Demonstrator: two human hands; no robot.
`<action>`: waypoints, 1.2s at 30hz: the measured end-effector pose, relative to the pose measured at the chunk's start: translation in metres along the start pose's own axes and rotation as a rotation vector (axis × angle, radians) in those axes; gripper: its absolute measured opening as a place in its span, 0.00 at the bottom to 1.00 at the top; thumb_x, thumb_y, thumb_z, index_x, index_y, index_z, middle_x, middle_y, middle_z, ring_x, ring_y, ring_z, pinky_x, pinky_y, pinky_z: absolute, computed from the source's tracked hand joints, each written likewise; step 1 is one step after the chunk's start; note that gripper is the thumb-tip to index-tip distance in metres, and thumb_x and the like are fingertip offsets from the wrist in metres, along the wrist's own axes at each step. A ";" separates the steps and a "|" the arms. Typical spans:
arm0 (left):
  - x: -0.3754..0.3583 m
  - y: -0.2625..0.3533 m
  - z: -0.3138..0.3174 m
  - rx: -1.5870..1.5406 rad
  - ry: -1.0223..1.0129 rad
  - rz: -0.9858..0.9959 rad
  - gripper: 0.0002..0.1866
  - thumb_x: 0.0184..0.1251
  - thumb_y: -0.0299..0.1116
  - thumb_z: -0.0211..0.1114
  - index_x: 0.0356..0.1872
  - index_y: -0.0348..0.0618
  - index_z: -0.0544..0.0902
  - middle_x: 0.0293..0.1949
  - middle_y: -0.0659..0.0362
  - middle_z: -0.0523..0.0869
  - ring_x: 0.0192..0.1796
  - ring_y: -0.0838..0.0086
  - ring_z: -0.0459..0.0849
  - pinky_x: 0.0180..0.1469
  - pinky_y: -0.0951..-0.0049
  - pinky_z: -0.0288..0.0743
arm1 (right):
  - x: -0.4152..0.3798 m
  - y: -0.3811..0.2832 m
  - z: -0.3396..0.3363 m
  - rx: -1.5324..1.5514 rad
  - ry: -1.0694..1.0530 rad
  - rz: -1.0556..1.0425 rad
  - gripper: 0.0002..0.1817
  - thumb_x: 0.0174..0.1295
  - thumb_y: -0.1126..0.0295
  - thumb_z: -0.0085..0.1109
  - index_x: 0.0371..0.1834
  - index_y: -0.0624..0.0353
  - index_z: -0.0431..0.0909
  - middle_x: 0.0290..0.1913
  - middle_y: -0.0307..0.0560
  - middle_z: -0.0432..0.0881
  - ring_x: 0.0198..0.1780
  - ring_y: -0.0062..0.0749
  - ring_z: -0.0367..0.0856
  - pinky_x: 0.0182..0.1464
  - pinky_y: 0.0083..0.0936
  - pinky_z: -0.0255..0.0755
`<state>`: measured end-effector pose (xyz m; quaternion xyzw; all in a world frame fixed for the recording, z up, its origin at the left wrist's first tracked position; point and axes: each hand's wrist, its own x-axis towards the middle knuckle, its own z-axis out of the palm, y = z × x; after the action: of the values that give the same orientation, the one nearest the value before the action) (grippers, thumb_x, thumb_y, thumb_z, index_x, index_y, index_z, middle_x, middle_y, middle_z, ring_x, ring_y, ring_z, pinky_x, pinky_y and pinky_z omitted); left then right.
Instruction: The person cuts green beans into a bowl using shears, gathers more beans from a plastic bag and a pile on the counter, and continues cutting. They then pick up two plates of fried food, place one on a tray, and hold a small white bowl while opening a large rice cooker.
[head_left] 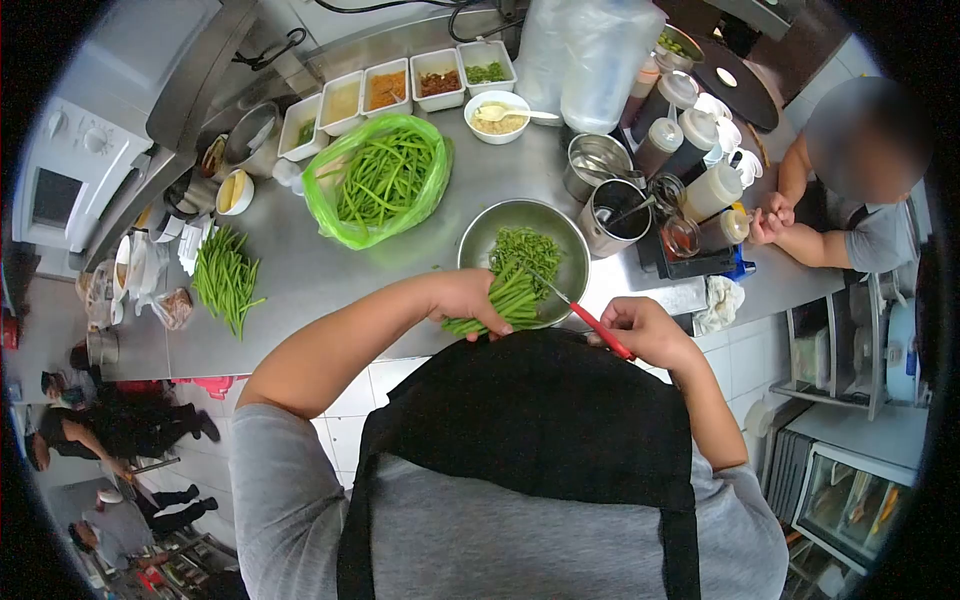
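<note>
Head cam view, looking straight down at a steel counter (300, 280). No brand names or labels I can actually read anywhere; the squeeze bottles and tubs are too small to make out any writing.

Left hand (468, 298) is clamped around a bundle of green beans (510, 295), holding it over the near edge of a round metal bowl (490, 235) that already has cut bean pieces in it. Right hand (645, 332) is closed on the red handles of a pair of scissors (590, 318), with the blades pointing up into the bundle. The two hands sit a bit apart, joined only by beans and scissors.

Counting stuff: one green plastic bag (385, 180) full of beans, one loose pile of beans (225, 278) lying to the left, five white rectangular tubs (395, 88) in a row at the back, one white bowl with a spoon (498, 115), and two steel pots (600, 190) right of the bowl.

Another person (850, 190) leans on the counter's far right end.
</note>
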<state>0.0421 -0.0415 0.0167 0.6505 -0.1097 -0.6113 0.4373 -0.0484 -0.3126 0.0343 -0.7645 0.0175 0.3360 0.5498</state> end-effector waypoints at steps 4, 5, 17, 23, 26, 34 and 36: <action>-0.021 0.003 -0.014 0.121 -0.041 0.122 0.14 0.49 0.30 0.70 0.37 0.38 0.78 0.28 0.61 0.81 0.24 0.80 0.78 0.23 0.80 0.72 | -0.002 0.013 -0.001 -0.092 0.177 -0.003 0.08 0.55 0.73 0.62 0.29 0.63 0.73 0.24 0.39 0.78 0.23 0.16 0.73 0.24 0.14 0.66; -0.038 0.006 -0.021 0.181 -0.035 0.167 0.15 0.49 0.31 0.71 0.37 0.39 0.78 0.28 0.62 0.81 0.25 0.80 0.78 0.23 0.80 0.71 | 0.001 0.027 -0.007 -0.189 0.199 -0.059 0.06 0.57 0.74 0.59 0.31 0.65 0.72 0.26 0.42 0.79 0.25 0.17 0.75 0.26 0.16 0.68; -0.280 -0.202 -0.192 0.572 1.622 -0.435 0.32 0.49 0.31 0.66 0.60 0.49 0.68 0.52 0.50 0.78 0.54 0.56 0.75 0.56 0.64 0.69 | -0.021 0.034 -0.010 0.075 0.326 -0.029 0.08 0.54 0.76 0.60 0.31 0.60 0.69 0.24 0.37 0.77 0.24 0.16 0.73 0.27 0.13 0.66; -0.254 -0.336 -0.274 0.605 1.660 -0.703 0.44 0.52 0.34 0.63 0.70 0.67 0.49 0.71 0.53 0.49 0.72 0.52 0.44 0.68 0.45 0.48 | -0.034 0.044 -0.009 0.114 0.375 -0.140 0.07 0.54 0.76 0.58 0.32 0.60 0.70 0.24 0.36 0.76 0.24 0.16 0.71 0.28 0.14 0.65; -0.253 -0.310 -0.258 0.537 1.642 -0.704 0.47 0.50 0.35 0.65 0.70 0.69 0.48 0.72 0.53 0.44 0.73 0.53 0.39 0.65 0.36 0.45 | -0.056 0.037 -0.015 -0.045 0.429 -0.027 0.07 0.53 0.76 0.60 0.32 0.61 0.71 0.26 0.38 0.77 0.27 0.16 0.73 0.30 0.15 0.66; -0.167 -0.152 -0.154 1.021 1.757 -0.003 0.44 0.41 0.35 0.71 0.65 0.60 0.61 0.69 0.54 0.55 0.72 0.53 0.47 0.65 0.42 0.49 | -0.043 0.077 -0.023 -0.678 0.613 -0.073 0.13 0.50 0.78 0.60 0.39 0.65 0.73 0.36 0.53 0.75 0.38 0.40 0.77 0.41 0.29 0.73; -0.121 -0.110 -0.116 1.088 1.684 0.287 0.39 0.42 0.37 0.71 0.62 0.57 0.67 0.67 0.54 0.58 0.71 0.55 0.50 0.64 0.44 0.50 | -0.019 0.084 -0.020 -0.733 0.666 -0.161 0.13 0.49 0.78 0.60 0.39 0.64 0.73 0.37 0.55 0.75 0.41 0.46 0.76 0.44 0.33 0.72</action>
<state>0.0748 0.1565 0.0091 0.9618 -0.1065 0.2373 0.0858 -0.0867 -0.3689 -0.0219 -0.9721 0.0137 0.0141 0.2339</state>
